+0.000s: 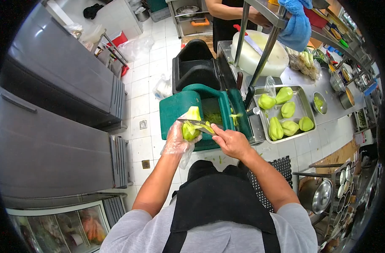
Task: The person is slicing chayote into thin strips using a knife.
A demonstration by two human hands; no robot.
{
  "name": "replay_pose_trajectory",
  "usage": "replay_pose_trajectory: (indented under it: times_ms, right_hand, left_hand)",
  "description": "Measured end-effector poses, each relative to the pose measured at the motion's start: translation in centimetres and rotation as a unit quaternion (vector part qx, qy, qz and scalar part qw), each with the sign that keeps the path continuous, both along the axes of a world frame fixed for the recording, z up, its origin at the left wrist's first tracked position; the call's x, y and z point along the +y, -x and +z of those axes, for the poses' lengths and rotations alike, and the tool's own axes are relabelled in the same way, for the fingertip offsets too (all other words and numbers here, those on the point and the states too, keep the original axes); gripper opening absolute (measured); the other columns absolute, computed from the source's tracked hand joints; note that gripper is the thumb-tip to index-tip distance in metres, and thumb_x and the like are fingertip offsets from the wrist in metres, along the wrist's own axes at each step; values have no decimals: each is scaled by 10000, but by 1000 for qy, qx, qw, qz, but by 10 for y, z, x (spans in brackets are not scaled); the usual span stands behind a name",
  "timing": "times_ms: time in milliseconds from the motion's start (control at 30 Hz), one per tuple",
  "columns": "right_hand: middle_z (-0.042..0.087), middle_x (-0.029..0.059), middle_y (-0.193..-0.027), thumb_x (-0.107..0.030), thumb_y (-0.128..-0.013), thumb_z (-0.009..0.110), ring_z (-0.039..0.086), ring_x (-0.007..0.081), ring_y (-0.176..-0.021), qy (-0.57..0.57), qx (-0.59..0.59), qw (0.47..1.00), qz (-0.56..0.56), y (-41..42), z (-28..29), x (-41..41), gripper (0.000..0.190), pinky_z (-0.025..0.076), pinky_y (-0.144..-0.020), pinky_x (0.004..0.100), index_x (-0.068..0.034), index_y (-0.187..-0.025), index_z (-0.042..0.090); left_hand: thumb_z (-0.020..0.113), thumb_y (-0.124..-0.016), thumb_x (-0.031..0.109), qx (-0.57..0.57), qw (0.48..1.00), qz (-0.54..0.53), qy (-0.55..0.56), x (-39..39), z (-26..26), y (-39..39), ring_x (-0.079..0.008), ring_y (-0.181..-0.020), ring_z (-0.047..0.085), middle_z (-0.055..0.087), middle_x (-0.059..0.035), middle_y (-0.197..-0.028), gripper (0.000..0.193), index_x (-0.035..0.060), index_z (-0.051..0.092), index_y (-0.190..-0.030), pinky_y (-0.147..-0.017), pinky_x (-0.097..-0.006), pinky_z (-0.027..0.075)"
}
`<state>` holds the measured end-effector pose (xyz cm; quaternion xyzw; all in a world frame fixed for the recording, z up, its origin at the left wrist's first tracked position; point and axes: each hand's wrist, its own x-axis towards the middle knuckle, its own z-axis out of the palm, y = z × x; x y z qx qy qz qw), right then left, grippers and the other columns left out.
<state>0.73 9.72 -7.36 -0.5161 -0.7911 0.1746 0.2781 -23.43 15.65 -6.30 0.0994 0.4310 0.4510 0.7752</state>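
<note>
My left hand [176,139], in a clear plastic glove, grips a pale green chayote [190,131] that is partly peeled. Bare and closed around a knife's handle end, my right hand [233,141] is to its right. The knife blade [200,123] lies across the chayote, with strips of green peel on it. Both hands are above a green waste bin [179,106], whose opening shows peelings [213,117] inside. On the right, a metal tray [298,134] holds several pale green chayotes [288,109] and a clear plastic bag.
A small metal bowl [319,102] stands beside the tray on the steel counter. Farther back are a round white cutting board [258,53] with a knife [252,44] on it and a co-worker's arm [227,9]. Steel shelf posts [263,58] rise near the tray. Grey refrigerators [53,142] line the left.
</note>
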Motion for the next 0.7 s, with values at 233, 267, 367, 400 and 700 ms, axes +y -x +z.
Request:
replay_pose_trajectory:
  times_ms: [233,267,367,400,700]
  right_hand:
    - [755,261,-1025,-437,-1092,568,728,475,-911,132,59,987,-77,-25,-36,23,446,587,-817,520,-114,-1362,715]
    - [750,270,-1042,-440,-1096,553,725,472,-947,160,76,980,-90,-31,-52,26,460,580,-848,516,-98,-1361,707]
    - [746,273,-1095,-454,-1111,494,719,455,-1043,339,87,928,-130,-22,-25,29,498,560,-928,489,-66,-1356,687]
    - [751,260,-1094,-462,-1115,481,724,450,-1037,353,117,917,-143,-22,-26,27,507,563,-920,482,-68,-1362,682]
    - [765,238,-1048,-427,-1121,514,750,440,-943,202,151,964,-90,-7,0,12,487,593,-824,454,-79,-1434,647]
  left_hand:
    - [559,-1044,384,-15,999,-37,-26,-2,3,5,-331,-924,717,737,-134,-1128,399,114,658,-1321,-735,-472,600]
    - [563,-1046,375,-64,995,-60,-36,-1,1,8,-334,-938,719,738,-136,-1136,402,106,658,-1331,-747,-472,602]
    - [562,-1051,358,-95,995,15,-6,0,-1,7,-346,-971,723,739,-146,-1159,402,94,656,-1338,-798,-480,613]
    - [562,-1051,358,-95,995,14,-6,3,-1,3,-346,-971,723,739,-146,-1159,402,94,656,-1338,-798,-480,613]
    - [649,-1035,399,-82,994,66,34,15,0,-7,-337,-1007,719,740,-127,-1187,374,134,678,-1297,-813,-515,609]
